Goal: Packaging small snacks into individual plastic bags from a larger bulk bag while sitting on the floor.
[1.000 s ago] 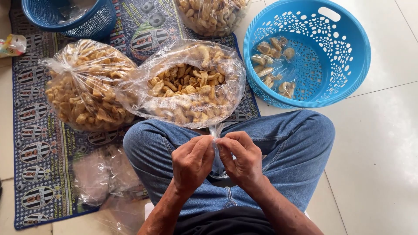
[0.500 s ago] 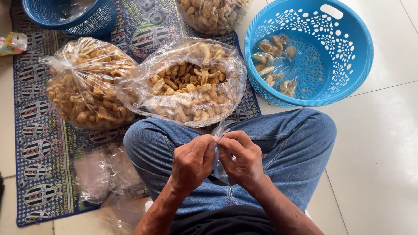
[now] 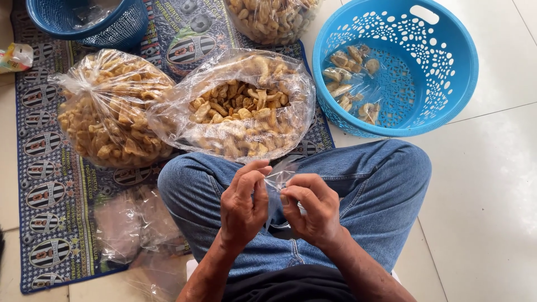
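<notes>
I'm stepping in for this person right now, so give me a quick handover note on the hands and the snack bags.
Left hand and right hand: both pinch a small clear plastic bag over the lap; it looks empty.
Open bag of fried crackers lies just ahead; a knotted full bag to its left.
Done: a few small filled packets in the light blue basket.
Left: the open bag is nearly full.

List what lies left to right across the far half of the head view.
Dark blue basket → tied snack bag → open snack bag → light blue basket holding small packets.
</notes>
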